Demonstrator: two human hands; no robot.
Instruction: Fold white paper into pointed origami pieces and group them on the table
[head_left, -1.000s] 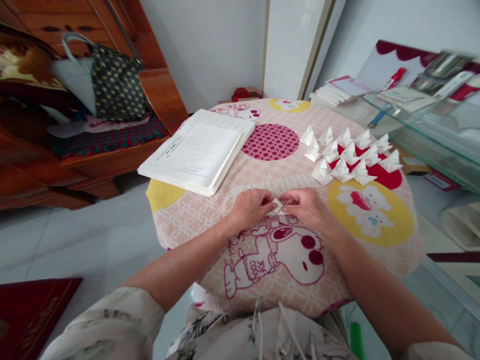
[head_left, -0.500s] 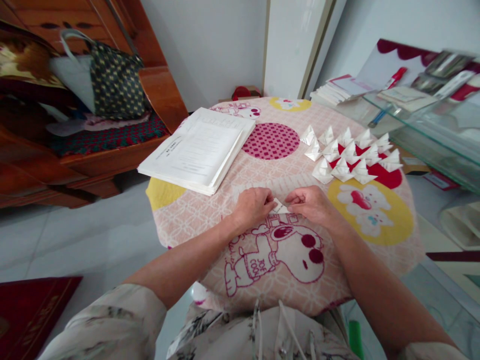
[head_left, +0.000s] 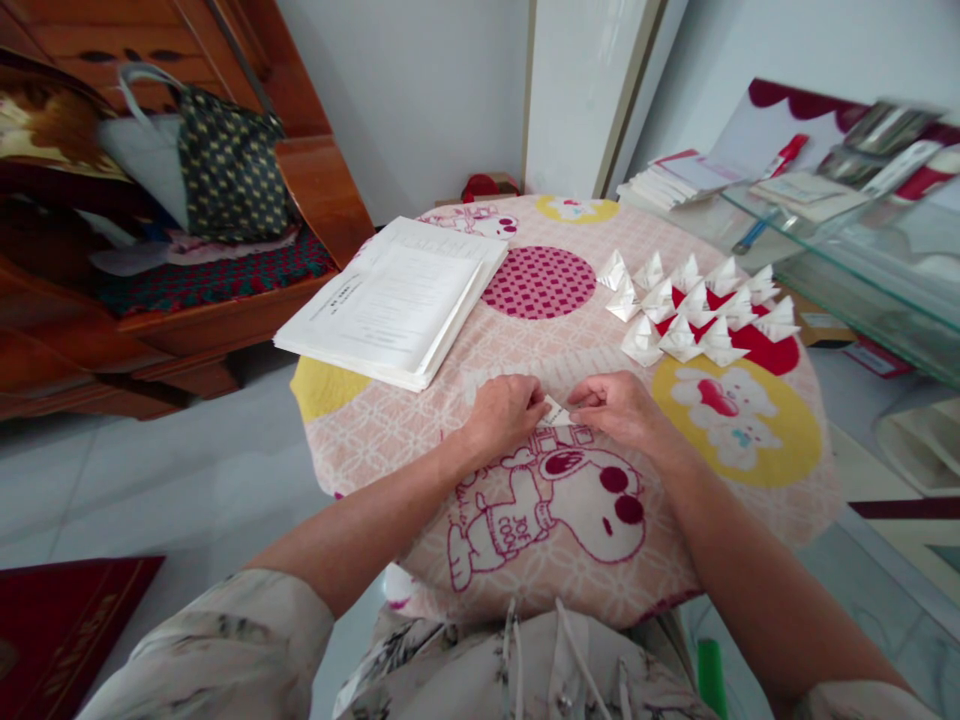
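Note:
Between my two hands is a small folded piece of paper (head_left: 556,411), white with some dark print. My left hand (head_left: 508,412) pinches its left side with thumb and forefinger, the other fingers curled. At its right side, my right hand (head_left: 619,408) grips the paper's edge with closed fingertips. Both hands rest low over the patterned tablecloth (head_left: 420,440). Folded paper boats (head_left: 694,300), several in rows, stand upright to the right beyond my right hand. A stack of printed paper sheets (head_left: 397,300) lies beyond my left hand.
A glass shelf (head_left: 840,240) with papers, a red marker (head_left: 787,155) and metal containers stands close on the right. Left of the table is a wooden bench (head_left: 225,310) bearing a dotted bag (head_left: 229,165). A dark red panel (head_left: 71,630) lies low at the left.
Both hands stay almost in place, still holding the paper. The whole view has shifted very slightly; the boats and the stack have not moved on the table.

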